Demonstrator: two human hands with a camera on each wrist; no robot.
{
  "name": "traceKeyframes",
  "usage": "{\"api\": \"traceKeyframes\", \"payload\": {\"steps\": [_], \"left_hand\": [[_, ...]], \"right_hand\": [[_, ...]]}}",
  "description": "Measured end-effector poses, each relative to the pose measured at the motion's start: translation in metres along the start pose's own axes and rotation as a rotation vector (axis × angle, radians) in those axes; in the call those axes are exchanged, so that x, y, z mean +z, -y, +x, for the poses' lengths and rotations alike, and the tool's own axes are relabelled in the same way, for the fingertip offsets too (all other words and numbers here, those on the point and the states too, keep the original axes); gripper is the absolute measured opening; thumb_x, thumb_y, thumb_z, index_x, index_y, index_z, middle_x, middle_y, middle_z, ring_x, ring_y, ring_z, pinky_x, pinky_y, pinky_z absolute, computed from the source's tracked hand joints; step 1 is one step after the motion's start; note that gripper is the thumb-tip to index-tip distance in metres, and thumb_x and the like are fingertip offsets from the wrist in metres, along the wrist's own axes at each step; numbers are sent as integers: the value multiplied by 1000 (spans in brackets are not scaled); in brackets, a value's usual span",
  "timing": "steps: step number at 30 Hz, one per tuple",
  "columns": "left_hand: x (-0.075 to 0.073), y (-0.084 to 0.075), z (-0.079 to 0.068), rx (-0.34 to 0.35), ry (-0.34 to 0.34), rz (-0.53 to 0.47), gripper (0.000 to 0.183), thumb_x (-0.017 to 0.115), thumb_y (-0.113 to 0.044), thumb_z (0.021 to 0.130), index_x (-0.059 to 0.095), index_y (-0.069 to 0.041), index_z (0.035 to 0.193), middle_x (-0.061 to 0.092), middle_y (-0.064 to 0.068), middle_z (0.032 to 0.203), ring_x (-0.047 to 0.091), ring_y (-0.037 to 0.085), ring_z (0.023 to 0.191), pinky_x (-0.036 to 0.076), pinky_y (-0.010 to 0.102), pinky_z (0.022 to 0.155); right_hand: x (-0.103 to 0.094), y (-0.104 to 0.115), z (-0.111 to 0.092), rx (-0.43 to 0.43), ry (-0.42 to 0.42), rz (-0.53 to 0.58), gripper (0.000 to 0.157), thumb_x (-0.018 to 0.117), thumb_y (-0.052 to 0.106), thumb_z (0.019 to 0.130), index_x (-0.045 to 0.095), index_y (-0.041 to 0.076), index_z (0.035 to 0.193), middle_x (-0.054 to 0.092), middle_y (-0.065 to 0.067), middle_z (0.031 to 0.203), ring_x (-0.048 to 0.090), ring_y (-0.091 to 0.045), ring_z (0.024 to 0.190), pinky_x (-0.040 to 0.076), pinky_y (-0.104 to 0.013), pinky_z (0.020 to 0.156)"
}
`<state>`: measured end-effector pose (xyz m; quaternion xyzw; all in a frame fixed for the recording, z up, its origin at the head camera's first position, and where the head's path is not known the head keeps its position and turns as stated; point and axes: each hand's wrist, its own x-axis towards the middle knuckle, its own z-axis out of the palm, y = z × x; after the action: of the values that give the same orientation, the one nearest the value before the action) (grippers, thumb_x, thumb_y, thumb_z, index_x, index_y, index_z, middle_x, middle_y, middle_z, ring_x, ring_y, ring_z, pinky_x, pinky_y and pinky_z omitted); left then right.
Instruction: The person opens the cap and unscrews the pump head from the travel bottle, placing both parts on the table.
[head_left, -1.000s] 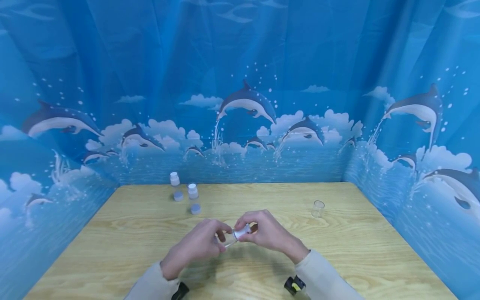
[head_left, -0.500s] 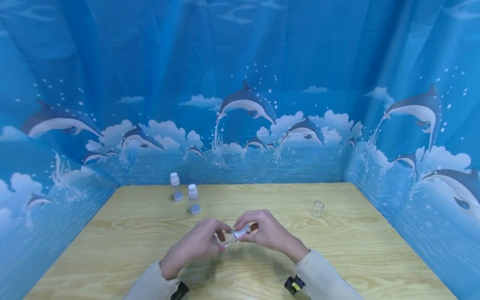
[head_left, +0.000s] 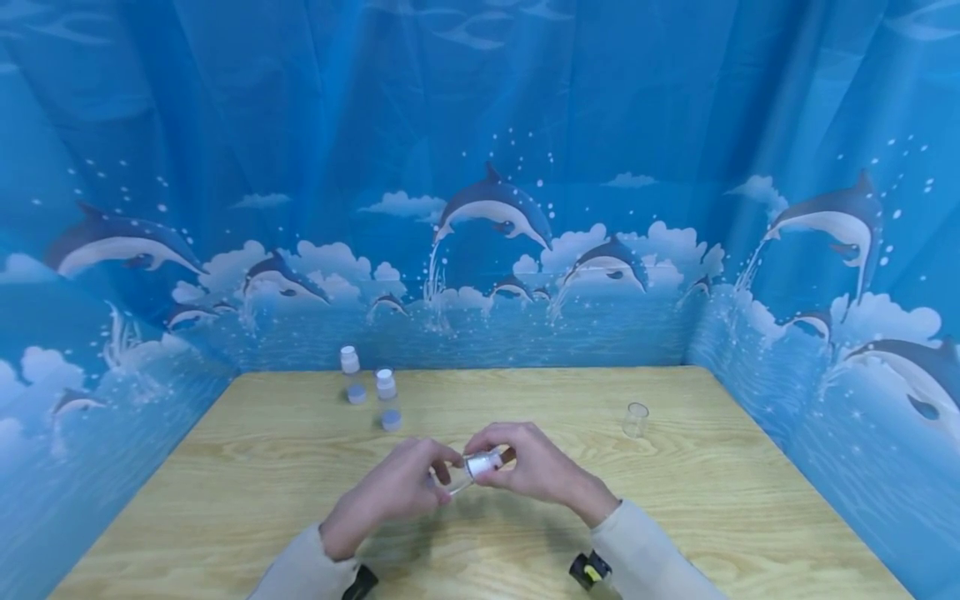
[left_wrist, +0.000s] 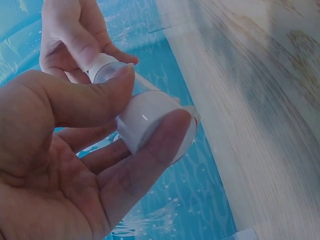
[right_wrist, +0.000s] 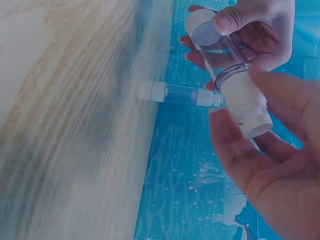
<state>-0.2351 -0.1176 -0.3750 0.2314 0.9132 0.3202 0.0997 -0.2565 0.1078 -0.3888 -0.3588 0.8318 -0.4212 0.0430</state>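
Observation:
A small pump bottle (head_left: pixel 483 463) with a clear body and white ends is held tilted above the table, between both hands in the head view. My left hand (head_left: pixel 401 479) grips its white base end; in the left wrist view the thumb and fingers close around that white base (left_wrist: pixel 150 112). My right hand (head_left: pixel 531 460) pinches the white top end. In the right wrist view, the white collar and pump top (right_wrist: pixel 246 102) sit at the end of the clear body, between the right hand's fingers. The fingers partly cover both ends.
Two similar bottles with white tops and bases, one farther left (head_left: pixel 350 360) and one nearer (head_left: pixel 386 384), stand upright at the back left. A clear cap (head_left: pixel 635 420) stands on the wooden table (head_left: pixel 675 517) at the right. A blue dolphin curtain (head_left: pixel 480 108) encloses the table.
My right hand's fingers have shifted slightly on the bottle's white top, so more of the white shows now. The left hand and the things on the table stay in place.

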Motion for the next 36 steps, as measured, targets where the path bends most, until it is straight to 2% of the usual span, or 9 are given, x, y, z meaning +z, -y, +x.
{"api": "traceKeyframes", "payload": {"steps": [5, 8, 14, 21, 31, 36], "left_hand": [[0, 0, 0, -4, 4, 7, 45, 80, 7, 75, 75, -5, 118, 78, 13, 96, 72, 22, 85, 64, 37, 72], [1, 0, 1, 1, 5, 7, 44, 80, 7, 75, 75, -4, 118, 78, 14, 96, 72, 21, 84, 63, 35, 70], [2, 1, 1, -1, 4, 21, 45, 81, 7, 75, 75, -6, 117, 78, 12, 95, 71, 20, 83, 63, 33, 68], [2, 0, 2, -23, 14, 26, 44, 81, 6, 75, 75, -6, 117, 78, 10, 95, 71, 20, 84, 62, 35, 69], [2, -1, 2, -17, 14, 15, 45, 81, 7, 73, 76, -7, 115, 78, 13, 99, 72, 21, 87, 64, 39, 73], [1, -1, 1, -16, 11, 22, 46, 81, 7, 73, 76, -8, 116, 77, 13, 100, 72, 21, 86, 64, 37, 72]], "right_hand": [[0, 0, 0, 25, 1, -25, 24, 67, 23, 100, 73, 10, 120, 76, -5, 115, 71, -8, 96, 60, -21, 82], [1, -1, 1, 45, 14, -8, 24, 61, 25, 104, 74, 10, 118, 77, -5, 112, 73, -13, 92, 62, -23, 76], [4, -1, 2, 48, 40, 51, 23, 59, 19, 105, 74, 5, 116, 77, -11, 107, 74, -29, 84, 64, -39, 69], [5, -1, 2, 69, 40, 63, 21, 60, 17, 104, 74, 7, 116, 77, -10, 109, 75, -33, 88, 65, -40, 74], [3, -1, 0, 65, 29, 39, 17, 65, 15, 101, 76, 9, 113, 77, -6, 102, 73, -14, 81, 64, -29, 73], [2, -1, -1, 72, 28, 25, 16, 68, 15, 99, 77, 12, 112, 77, -2, 104, 70, -9, 87, 61, -20, 76]]}}
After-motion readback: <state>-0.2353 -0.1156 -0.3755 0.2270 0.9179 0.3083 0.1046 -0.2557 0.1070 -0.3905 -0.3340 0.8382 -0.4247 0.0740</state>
